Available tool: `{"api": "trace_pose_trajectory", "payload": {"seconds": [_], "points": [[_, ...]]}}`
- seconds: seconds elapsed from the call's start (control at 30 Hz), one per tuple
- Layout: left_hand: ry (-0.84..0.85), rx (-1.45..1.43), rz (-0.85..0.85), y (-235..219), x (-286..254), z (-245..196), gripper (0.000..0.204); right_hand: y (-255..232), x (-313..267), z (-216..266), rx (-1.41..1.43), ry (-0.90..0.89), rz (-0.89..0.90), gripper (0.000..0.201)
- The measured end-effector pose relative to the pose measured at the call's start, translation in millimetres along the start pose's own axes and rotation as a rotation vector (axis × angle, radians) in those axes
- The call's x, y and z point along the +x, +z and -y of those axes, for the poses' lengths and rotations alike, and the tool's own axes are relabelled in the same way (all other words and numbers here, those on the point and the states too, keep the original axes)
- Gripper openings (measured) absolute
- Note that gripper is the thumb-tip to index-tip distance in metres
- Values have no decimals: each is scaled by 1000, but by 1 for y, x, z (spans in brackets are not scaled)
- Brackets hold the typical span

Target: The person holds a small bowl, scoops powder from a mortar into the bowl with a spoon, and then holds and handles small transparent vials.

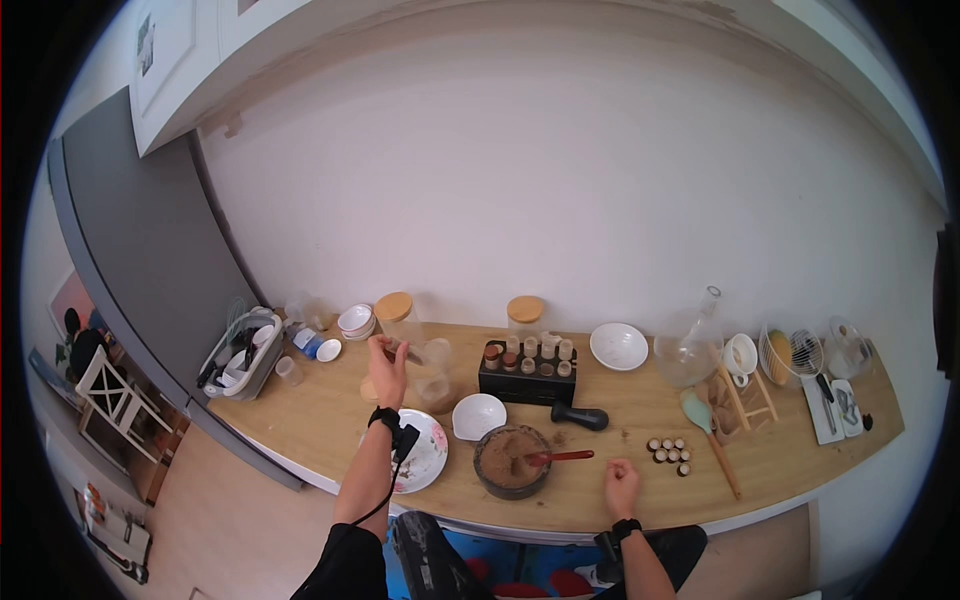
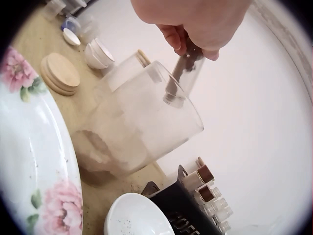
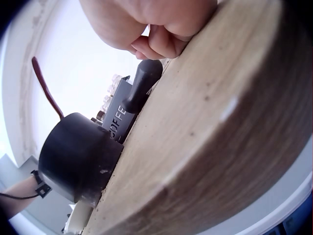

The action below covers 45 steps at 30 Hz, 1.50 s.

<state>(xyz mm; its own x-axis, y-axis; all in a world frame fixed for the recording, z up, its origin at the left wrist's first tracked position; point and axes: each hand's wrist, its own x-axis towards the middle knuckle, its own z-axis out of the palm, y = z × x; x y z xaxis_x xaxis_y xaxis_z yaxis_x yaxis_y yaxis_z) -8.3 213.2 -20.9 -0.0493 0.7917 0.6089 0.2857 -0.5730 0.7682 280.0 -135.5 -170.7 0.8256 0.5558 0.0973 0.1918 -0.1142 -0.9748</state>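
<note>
In the left wrist view my left hand (image 2: 195, 22) grips a small glass tube (image 2: 188, 68) with brown powder inside. The tube tilts mouth down at the rim of a wide clear jar (image 2: 129, 115), which has brown powder low inside. From the head view, the left hand (image 1: 390, 365) is above the left half of the table. My right hand (image 1: 621, 485) rests near the table's front edge, its fingers loosely curled and holding nothing. Left of it stands a dark bowl (image 1: 497, 488) of brown powder, with a red-handled spoon (image 1: 560, 456) in it.
Behind the bowl is a black rack (image 1: 520, 388) of small tubes. A flowered plate (image 1: 432, 450), a white bowl (image 1: 480, 415) and a dark pestle-like tool (image 1: 580, 415) lie close by. Small capped tubes (image 1: 668, 452) and a spatula (image 1: 712, 440) are to the right.
</note>
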Motion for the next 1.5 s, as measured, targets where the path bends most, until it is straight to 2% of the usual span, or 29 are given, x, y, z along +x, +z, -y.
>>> {"api": "trace_pose_trajectory", "payload": {"seconds": [0.1, 0.17, 0.27, 0.4, 0.47, 0.57, 0.67, 0.7, 0.77, 0.8, 0.87, 1.0, 1.07, 1.1, 1.17, 1.3, 1.4, 1.47, 1.5], "points": [[54, -9, -54, 1, 2, -11, 33, 4, 0, 4, -1, -25, -33, 8], [116, 206, 85, -2, 1, -7, 35, 3, -5, 2, -17, -48, -57, 8], [97, 237, 125, -2, 7, -12, 36, 1, -3, 9, 9, 21, -1, 8], [98, 201, 55, -2, 13, -21, 39, 4, -1, 6, -27, 6, -11, 6], [208, 361, 192, -4, 17, -14, 43, 2, -1, 4, -42, 1, -13, 6], [121, 219, 113, -1, 21, -26, 42, 2, -2, 6, -35, 4, -5, 5], [183, 199, 41, -1, 22, -47, 42, 4, 1, 3, -30, 0, 3, 4], [181, 202, 42, -1, 27, -42, 42, 7, 3, -2, -6, -39, -16, 4], [307, 366, 212, -4, 28, -30, 41, 4, -5, -2, 7, -73, -21, 4], [313, 357, 207, -1, 28, -27, 41, 2, -2, 0, -7, -43, 3, 5], [174, 284, 150, 1, 25, -38, 40, 2, 0, 2, -16, -9, 14, 6], [202, 231, 35, -1, 24, -42, 37, 7, 0, 2, 5, -6, 20, 5], [322, 357, 197, -2, 23, -34, 36, 2, 0, -2, -7, -15, 16, 5], [336, 347, 193, 3, 27, -34, 36, 3, 2, -3, -23, -27, 6, 4], [127, 259, 102, 2, 21, -42, 34, 3, -1, -1, -39, -26, -3, 4], [114, 373, 121, -7, 8, -28, 34, 3, -7, 0, -56, -32, 35, 5], [175, 298, 41, 4, 17, -30, 35, 5, 3, 7, -38, -42, 0, 5], [105, 230, -19, 1, 11, -38, 34, 4, -4, 6, -39, -5, 19, 5], [159, 256, -31, 0, 10, -38, 32, 5, -3, 7, -68, -25, 16, 5]]}}
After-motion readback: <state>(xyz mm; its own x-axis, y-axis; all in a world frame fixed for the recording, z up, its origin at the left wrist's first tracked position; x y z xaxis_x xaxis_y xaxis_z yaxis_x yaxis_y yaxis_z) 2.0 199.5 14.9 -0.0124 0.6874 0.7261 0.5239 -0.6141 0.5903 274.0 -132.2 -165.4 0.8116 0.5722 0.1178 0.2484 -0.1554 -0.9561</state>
